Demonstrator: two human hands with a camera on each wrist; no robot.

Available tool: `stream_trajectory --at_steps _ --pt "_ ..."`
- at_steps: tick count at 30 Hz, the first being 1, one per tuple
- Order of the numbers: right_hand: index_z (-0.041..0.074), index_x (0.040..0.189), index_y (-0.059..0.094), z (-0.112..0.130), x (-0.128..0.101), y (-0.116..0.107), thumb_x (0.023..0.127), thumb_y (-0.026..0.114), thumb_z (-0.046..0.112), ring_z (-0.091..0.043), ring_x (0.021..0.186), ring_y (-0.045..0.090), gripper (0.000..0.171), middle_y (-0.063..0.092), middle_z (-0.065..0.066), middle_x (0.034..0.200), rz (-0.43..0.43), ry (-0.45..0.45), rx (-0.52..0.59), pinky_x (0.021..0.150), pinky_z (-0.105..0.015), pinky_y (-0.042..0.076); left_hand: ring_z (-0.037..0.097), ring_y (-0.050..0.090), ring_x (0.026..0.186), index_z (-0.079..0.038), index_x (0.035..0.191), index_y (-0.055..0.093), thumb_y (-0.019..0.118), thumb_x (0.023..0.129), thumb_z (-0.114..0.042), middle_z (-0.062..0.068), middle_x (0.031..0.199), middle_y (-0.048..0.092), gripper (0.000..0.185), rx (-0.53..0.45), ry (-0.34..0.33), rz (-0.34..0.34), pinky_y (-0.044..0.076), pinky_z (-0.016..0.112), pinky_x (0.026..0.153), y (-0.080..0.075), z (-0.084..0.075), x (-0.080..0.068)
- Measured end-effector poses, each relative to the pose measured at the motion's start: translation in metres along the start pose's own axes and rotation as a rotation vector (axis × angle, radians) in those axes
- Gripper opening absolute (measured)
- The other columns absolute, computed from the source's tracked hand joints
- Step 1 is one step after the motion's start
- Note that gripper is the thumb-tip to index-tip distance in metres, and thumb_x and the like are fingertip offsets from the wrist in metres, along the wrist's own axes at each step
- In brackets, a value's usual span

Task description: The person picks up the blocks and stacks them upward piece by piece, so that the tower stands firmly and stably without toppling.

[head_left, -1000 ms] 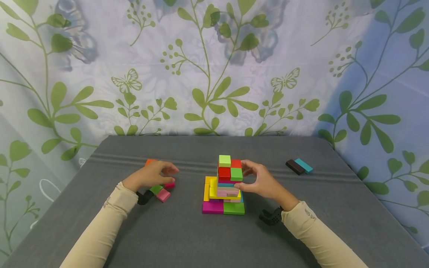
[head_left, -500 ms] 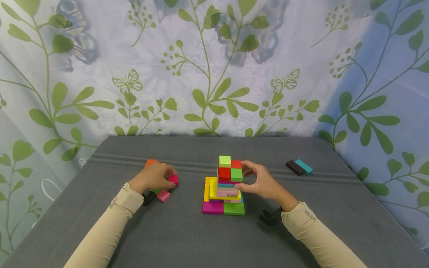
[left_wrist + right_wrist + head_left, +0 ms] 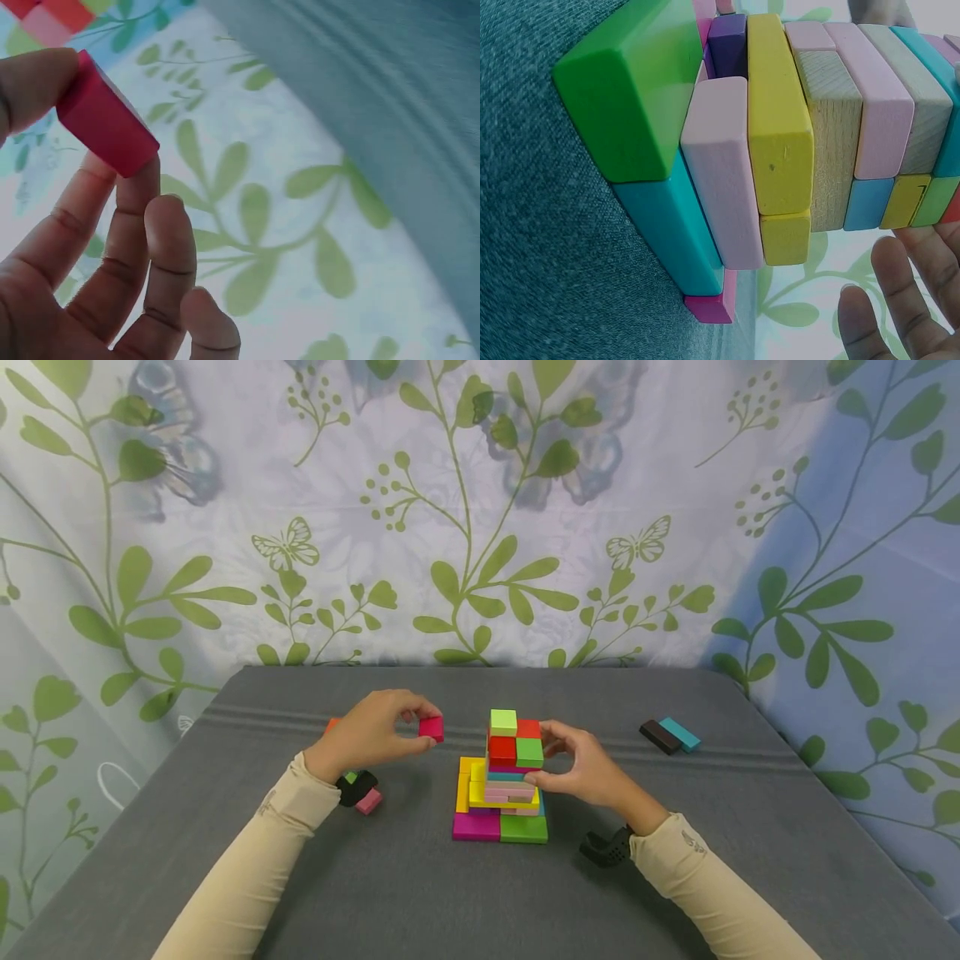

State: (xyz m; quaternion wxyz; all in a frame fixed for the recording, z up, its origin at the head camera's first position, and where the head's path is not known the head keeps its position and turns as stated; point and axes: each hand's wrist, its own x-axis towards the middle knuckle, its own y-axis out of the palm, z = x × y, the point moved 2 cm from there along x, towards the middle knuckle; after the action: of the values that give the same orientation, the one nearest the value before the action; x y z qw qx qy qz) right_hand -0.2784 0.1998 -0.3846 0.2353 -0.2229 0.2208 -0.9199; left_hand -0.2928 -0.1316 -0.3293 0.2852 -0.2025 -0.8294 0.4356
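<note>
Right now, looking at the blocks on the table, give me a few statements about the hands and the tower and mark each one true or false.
1. The left hand pinches a magenta block above the table. True.
2. The right hand lies flat on the table, far from the tower. False: it is raised at the tower's right side, fingers at the upper blocks.
3. A dark block and a teal block lie side by side to the right of the tower. True.
4. The tower's top block is blue. False: a light green block is on top.
5. The tower's front bottom corner blocks are magenta and green. True.
</note>
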Motion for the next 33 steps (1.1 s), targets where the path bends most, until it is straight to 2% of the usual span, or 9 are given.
stream_trajectory --at_steps 5,12,20,24,28,33 --pt "-0.008 0.137 0.062 0.0 0.0 0.0 0.089 0.085 0.007 -0.029 0.108 0.065 0.055 0.07 -0.013 0.122 -0.001 -0.005 -0.003 0.099 -0.059 0.055 0.021 0.063 0.097 -0.007 0.118 0.079 0.085 0.093 -0.016 -0.001 0.107 0.074 0.027 -0.027 0.041 -0.023 0.056 0.043 0.087 -0.008 -0.021 0.012" --pt "-0.009 0.137 0.061 0.002 0.0 -0.001 0.089 0.085 0.008 -0.028 0.108 0.066 0.057 0.07 -0.014 0.124 -0.003 -0.007 -0.007 0.099 -0.06 0.055 0.018 0.063 0.099 -0.004 0.124 0.078 0.087 0.093 -0.018 0.0 0.108 0.075 0.035 -0.113 0.101 -0.078 0.056 0.047 0.094 -0.012 -0.036 0.029" --pt "-0.007 0.135 0.063 0.002 0.002 0.0 0.089 0.085 0.008 -0.02 0.107 0.066 0.053 0.071 -0.011 0.121 -0.001 -0.021 0.009 0.098 -0.06 0.055 0.018 0.066 0.102 -0.006 0.123 0.077 0.089 0.091 -0.019 0.001 0.116 0.076 0.037 -0.239 0.123 -0.1 0.055 0.042 0.095 -0.004 -0.049 0.05" --pt "-0.008 0.135 0.063 0.001 0.001 -0.001 0.09 0.085 0.01 -0.023 0.108 0.066 0.053 0.071 -0.012 0.121 -0.001 -0.029 0.004 0.098 -0.059 0.056 0.018 0.066 0.103 -0.006 0.119 0.076 0.089 0.091 -0.02 0.002 0.115 0.075 0.033 -0.273 0.133 -0.074 0.055 0.039 0.094 0.005 -0.056 0.062" --pt "-0.008 0.136 0.062 0.001 0.001 -0.001 0.091 0.085 0.011 -0.028 0.108 0.066 0.054 0.07 -0.014 0.123 -0.001 -0.027 -0.004 0.098 -0.061 0.056 0.025 0.067 0.107 -0.005 0.121 0.075 0.087 0.094 -0.02 0.003 0.117 0.075 0.033 -0.276 0.156 -0.005 0.057 0.041 0.096 0.016 -0.064 0.07" --pt "-0.008 0.138 0.062 0.0 0.001 -0.001 0.091 0.084 0.012 -0.027 0.109 0.067 0.056 0.07 -0.014 0.124 -0.001 -0.022 0.0 0.098 -0.063 0.055 0.023 0.069 0.108 -0.006 0.124 0.075 0.085 0.096 -0.022 0.001 0.114 0.076 0.033 -0.263 0.136 0.065 0.059 0.04 0.096 0.029 -0.069 0.078"
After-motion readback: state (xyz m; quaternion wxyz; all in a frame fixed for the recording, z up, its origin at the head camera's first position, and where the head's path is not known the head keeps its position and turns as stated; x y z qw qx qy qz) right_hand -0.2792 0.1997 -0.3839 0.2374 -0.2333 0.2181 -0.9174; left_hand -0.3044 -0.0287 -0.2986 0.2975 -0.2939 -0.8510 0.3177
